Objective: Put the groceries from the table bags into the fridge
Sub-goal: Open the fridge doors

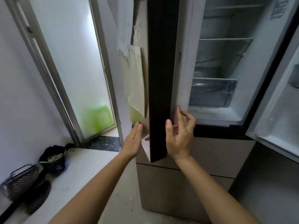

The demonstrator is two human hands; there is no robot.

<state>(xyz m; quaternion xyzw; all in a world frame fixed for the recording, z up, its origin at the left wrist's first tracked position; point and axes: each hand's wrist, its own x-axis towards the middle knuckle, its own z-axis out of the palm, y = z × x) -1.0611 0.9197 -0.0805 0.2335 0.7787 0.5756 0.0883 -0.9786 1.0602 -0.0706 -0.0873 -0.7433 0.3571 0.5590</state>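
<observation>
Head view: the fridge (pixel 252 78) stands straight ahead, right of the window (pixel 77 62), with its 2 upper doors swung open. Left hand (pixel 133 141) is flat, fingers straight, beside the outer face of the dark left door (pixel 161 70), holding nothing. Right hand (pixel 179 136) has loose fingers, with thumb and forefinger touching that door's edge without clasping it.

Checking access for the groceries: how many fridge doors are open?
2: the left door, edge-on at centre, and the right door, swung out at the far right. None seems hidden.
</observation>
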